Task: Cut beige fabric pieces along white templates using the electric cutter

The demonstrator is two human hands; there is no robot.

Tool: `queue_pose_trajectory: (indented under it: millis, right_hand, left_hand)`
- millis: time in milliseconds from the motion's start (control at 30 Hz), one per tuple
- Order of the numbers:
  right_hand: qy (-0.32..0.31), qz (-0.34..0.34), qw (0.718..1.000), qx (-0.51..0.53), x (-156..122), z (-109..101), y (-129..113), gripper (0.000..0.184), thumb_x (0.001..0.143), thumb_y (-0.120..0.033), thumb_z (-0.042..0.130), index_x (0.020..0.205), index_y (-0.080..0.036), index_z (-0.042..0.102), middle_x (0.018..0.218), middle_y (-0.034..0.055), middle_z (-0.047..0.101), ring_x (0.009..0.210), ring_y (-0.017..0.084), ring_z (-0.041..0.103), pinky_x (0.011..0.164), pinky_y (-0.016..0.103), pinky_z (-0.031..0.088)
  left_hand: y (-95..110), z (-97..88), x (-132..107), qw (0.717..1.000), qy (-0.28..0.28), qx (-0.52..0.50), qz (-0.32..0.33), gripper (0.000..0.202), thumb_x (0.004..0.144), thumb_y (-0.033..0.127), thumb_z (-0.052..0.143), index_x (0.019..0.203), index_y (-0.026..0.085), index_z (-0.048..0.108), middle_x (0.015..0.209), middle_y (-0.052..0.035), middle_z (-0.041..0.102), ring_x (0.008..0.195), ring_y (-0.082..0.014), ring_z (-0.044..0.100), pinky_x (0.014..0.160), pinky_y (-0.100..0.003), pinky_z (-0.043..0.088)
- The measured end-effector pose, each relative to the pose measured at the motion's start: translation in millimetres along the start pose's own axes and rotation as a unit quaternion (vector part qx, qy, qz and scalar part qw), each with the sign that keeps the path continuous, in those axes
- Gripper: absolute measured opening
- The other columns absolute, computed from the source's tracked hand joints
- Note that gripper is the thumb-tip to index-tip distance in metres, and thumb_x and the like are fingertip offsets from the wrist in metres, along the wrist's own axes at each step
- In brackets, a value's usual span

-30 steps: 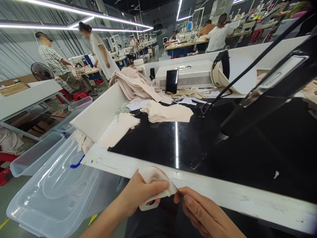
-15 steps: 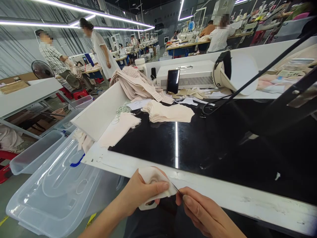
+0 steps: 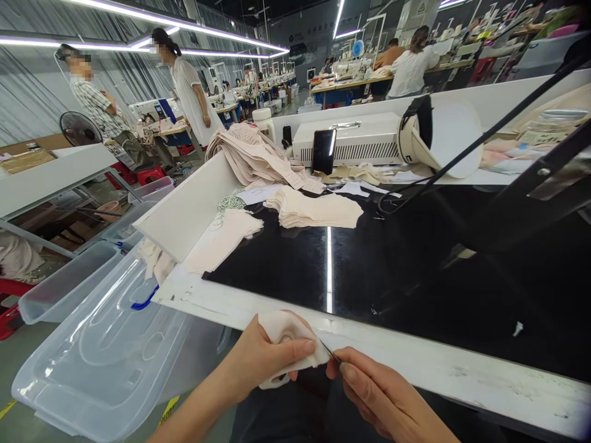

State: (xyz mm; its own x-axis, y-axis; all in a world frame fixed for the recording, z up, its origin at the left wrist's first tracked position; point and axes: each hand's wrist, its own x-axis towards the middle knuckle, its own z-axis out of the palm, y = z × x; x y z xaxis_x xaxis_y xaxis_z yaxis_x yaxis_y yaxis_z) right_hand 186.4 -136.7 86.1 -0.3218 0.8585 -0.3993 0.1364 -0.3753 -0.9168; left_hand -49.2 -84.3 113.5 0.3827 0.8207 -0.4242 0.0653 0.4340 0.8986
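Just in front of the table's near edge, my left hand [image 3: 270, 354] pinches a folded piece of cream fabric [image 3: 278, 326], thumb on top and the other fingers mostly hidden behind it. A round opening or fold shows beside the thumb. My right hand [image 3: 373, 384] is closed around a thin, dark pointed tool [image 3: 329, 351], possibly tweezers; most of it is covered by the fingers. Its tip meets the right edge of the fabric. Further back lie a stack of cut cream fabric pieces [image 3: 316, 209] and another pile of cream fabric [image 3: 226, 237].
A black tabletop [image 3: 415, 271] has a white front rim [image 3: 415, 363]. At the back stand a white vented machine [image 3: 364, 138], a phone [image 3: 324, 151] and a heap of pinkish fabric [image 3: 253, 151]. A black cable [image 3: 498, 132] crosses the right side. Clear plastic bins [image 3: 101, 344] stand on the left.
My hands keep nearly the same place, with the fabric's lower edge slightly shifted. At the far left, a person in a checked shirt has straightened up and raised an arm.
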Motion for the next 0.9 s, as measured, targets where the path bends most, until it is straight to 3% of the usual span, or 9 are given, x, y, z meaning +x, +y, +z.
queue_pose_trajectory:
  millis: [100,367,533,767,900]
  right_hand:
    - [-0.032,0.015,0.999,0.018,0.4,-1.5,-2.3,0.089,0.089,-0.110,0.060,0.105,-0.025,0.082,0.073,-0.0049,0.035,0.064,0.013,0.027,0.055,0.028,0.022]
    - [-0.045,0.005,0.999,0.028,1.6,-1.9,1.0,0.084,0.095,-0.107,0.060,0.096,-0.023,0.071,0.076,-0.0050,0.036,0.068,0.014,0.027,0.060,0.030,0.024]
    - [-0.065,0.010,0.998,0.017,2.7,-4.7,2.0,0.083,0.097,-0.106,0.056,0.100,-0.024,0.069,0.078,-0.0048,0.037,0.069,0.015,0.029,0.061,0.031,0.024]
    - [-0.061,0.017,0.998,0.008,3.3,-5.3,5.3,0.082,0.098,-0.106,0.054,0.097,-0.024,0.064,0.079,-0.0043,0.036,0.071,0.016,0.028,0.063,0.033,0.023]
    - [-0.050,-0.008,0.999,0.000,4.4,-5.0,6.6,0.081,0.099,-0.105,0.054,0.092,-0.024,0.059,0.082,-0.0030,0.041,0.074,0.017,0.033,0.067,0.033,0.030]
  left_hand:
    - [1.4,1.4,0.2,1.000,-0.006,0.001,0.009,0.052,0.083,0.061,0.102,0.097,0.016,0.079,0.061,0.0029,0.063,0.054,-0.0097,0.052,0.051,-0.020,0.041]
    - [-4.7,-0.7,2.3,1.000,-0.023,0.005,0.010,0.038,0.091,0.049,0.095,0.103,0.016,0.081,0.063,0.0019,0.065,0.056,-0.0111,0.055,0.049,-0.019,0.038]
    - [-4.6,0.4,2.1,1.000,-0.025,0.007,0.013,0.028,0.092,0.040,0.092,0.103,0.017,0.082,0.062,0.0039,0.063,0.058,-0.0114,0.058,0.054,-0.019,0.045]
    - [-5.8,0.5,0.6,0.999,0.003,0.033,-0.011,0.030,0.087,0.039,0.091,0.103,0.016,0.081,0.066,0.0013,0.068,0.058,-0.0117,0.059,0.050,-0.018,0.041]
    - [-5.0,1.0,-0.3,0.999,0.000,0.039,-0.011,0.029,0.088,0.038,0.089,0.104,0.016,0.081,0.067,0.0006,0.069,0.058,-0.0118,0.059,0.049,-0.019,0.040]
